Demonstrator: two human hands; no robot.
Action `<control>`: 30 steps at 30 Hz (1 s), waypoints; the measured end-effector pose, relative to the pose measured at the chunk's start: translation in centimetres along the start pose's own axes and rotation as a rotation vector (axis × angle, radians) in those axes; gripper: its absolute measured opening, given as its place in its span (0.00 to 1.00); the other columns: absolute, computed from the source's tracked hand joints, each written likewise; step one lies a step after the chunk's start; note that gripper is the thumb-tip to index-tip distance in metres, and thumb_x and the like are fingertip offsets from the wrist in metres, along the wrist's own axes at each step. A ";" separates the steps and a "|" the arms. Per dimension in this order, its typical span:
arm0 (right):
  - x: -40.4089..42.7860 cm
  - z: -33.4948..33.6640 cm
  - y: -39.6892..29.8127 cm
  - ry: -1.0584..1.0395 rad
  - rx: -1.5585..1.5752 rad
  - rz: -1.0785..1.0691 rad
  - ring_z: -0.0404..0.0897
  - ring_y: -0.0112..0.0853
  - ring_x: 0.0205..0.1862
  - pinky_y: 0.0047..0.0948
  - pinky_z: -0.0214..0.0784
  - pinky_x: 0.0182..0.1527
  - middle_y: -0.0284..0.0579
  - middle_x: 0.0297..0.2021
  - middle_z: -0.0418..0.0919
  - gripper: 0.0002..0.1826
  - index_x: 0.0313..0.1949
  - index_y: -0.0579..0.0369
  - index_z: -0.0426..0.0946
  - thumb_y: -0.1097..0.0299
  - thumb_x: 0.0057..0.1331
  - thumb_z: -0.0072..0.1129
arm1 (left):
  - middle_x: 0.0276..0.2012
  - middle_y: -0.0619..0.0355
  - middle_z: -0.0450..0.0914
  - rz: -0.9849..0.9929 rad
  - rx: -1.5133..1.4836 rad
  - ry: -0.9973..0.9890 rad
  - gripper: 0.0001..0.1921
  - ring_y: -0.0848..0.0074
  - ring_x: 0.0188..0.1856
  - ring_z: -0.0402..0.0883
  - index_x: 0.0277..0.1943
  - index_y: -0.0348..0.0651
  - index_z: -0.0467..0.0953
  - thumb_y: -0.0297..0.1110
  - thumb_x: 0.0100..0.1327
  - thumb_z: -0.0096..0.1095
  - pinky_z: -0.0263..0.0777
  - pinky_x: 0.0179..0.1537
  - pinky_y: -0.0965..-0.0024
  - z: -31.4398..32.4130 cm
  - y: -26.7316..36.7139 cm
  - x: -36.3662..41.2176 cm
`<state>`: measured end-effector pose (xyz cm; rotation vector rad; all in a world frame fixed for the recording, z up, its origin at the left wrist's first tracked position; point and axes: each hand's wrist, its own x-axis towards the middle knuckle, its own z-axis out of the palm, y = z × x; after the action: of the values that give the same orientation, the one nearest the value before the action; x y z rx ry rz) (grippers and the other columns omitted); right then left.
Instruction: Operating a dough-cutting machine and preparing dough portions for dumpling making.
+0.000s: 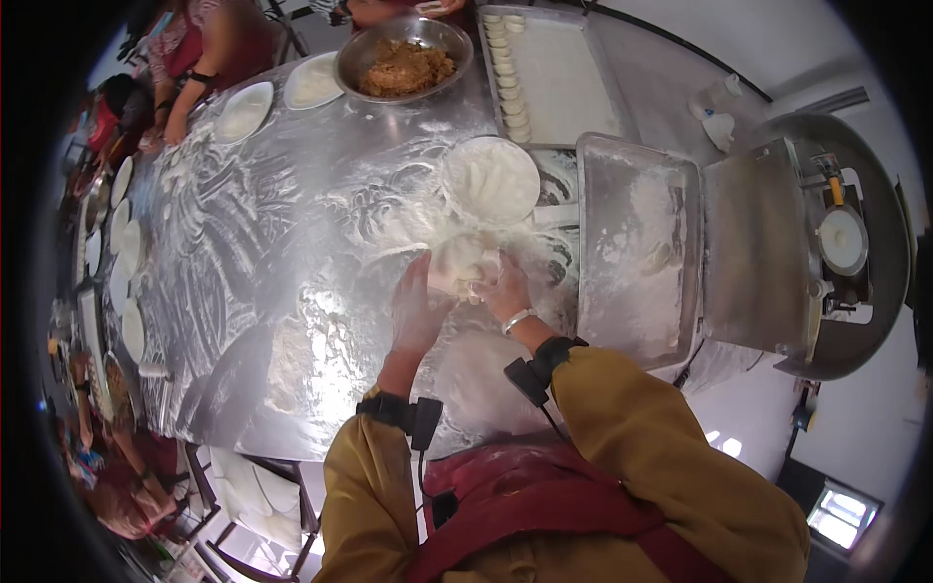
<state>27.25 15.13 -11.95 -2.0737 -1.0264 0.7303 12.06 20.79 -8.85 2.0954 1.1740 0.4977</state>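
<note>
A pale lump of floured dough (pixel 461 259) lies on the steel table, slightly blurred at its edges. Along its left side my left hand (pixel 421 306) cups it, fingers stretched forward and the thumb at the near edge. My right hand (pixel 504 288) grips the right side with curled fingers, and a small fold of dough sticks out near the fingertips. Just beyond the lump stands a round container of white flour (pixel 490 181), its surface marked by finger grooves. Loose flour surrounds both hands.
A floured metal tray (pixel 634 255) adjoins a steel machine (pixel 758 248) on the right. Behind stand a tray with rows of dough pieces (pixel 557 87) and a steel bowl of brown filling (pixel 404 62). White plates (pixel 244 113) line the left side, where other people work.
</note>
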 end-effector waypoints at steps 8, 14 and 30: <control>1.3 1.2 2.6 -0.047 -0.266 -0.076 0.66 0.47 0.41 0.38 0.61 0.45 0.55 0.43 0.65 0.32 0.49 0.63 0.59 0.71 0.42 0.58 | 0.54 0.50 0.60 0.046 0.073 -0.252 0.39 0.58 0.57 0.56 0.59 0.45 0.53 0.34 0.42 0.62 0.53 0.54 0.62 3.2 -2.7 5.0; 4.8 3.6 1.4 0.072 -0.305 -0.008 0.66 0.49 0.42 0.41 0.61 0.44 0.54 0.43 0.64 0.27 0.48 0.58 0.61 0.78 0.44 0.51 | 0.47 0.52 0.65 -0.060 0.175 -0.138 0.32 0.58 0.48 0.63 0.54 0.46 0.60 0.24 0.41 0.58 0.58 0.49 0.62 5.3 -3.1 7.7; -13.5 -13.7 15.0 0.392 0.377 0.556 0.72 0.31 0.38 0.26 0.64 0.40 0.45 0.36 0.73 0.10 0.37 0.60 0.70 0.71 0.55 0.47 | 0.37 0.52 0.74 -0.121 -0.635 -0.454 0.19 0.74 0.38 0.73 0.50 0.35 0.63 0.32 0.55 0.51 0.66 0.40 0.73 8.5 7.3 8.3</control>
<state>36.70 -7.36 -13.20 -2.0528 -0.0764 0.6753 25.93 22.01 -9.52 1.4721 0.7420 0.2656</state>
